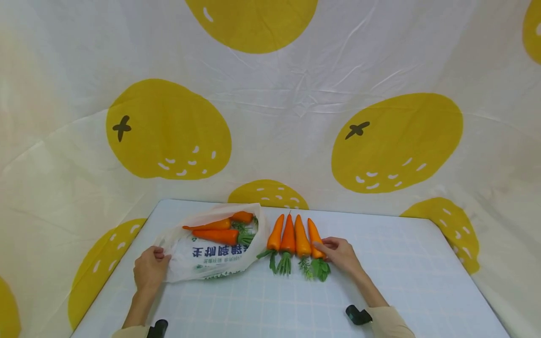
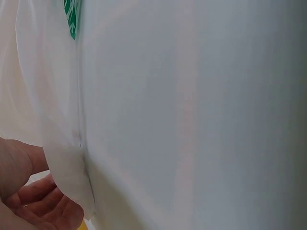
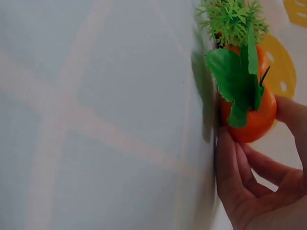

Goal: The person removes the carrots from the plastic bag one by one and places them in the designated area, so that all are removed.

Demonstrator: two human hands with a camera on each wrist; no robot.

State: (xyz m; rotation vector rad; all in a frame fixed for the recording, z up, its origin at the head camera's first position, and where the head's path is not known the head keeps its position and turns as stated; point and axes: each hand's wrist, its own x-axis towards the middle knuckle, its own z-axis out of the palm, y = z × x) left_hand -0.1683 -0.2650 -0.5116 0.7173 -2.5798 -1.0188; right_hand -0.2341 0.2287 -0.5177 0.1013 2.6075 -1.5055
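Observation:
A white plastic bag (image 1: pixel 181 256) with dark printing lies at the left with several carrots (image 1: pixel 215 236) in its open mouth. My left hand (image 1: pixel 150 270) pinches the bag's left end; in the left wrist view the thumb and curled fingers of the hand (image 2: pixel 38 191) hold the thin plastic (image 2: pixel 67 172). Right of the bag, several carrots stand side by side, tips away from me, green tops towards me. The rightmost carrot (image 1: pixel 314 237) is between the thumb and fingers of my right hand (image 1: pixel 342 256). Close up, the right hand (image 3: pixel 268 187) grips its orange end (image 3: pixel 259 125) beside the leaves.
The table (image 1: pixel 401 263) has a pale checked cover. Behind it hangs a white cloth (image 1: pixel 287 141) with large yellow fruit shapes. Next to the held carrot lies another carrot (image 1: pixel 301 237) with feathery greens, then two more towards the bag.

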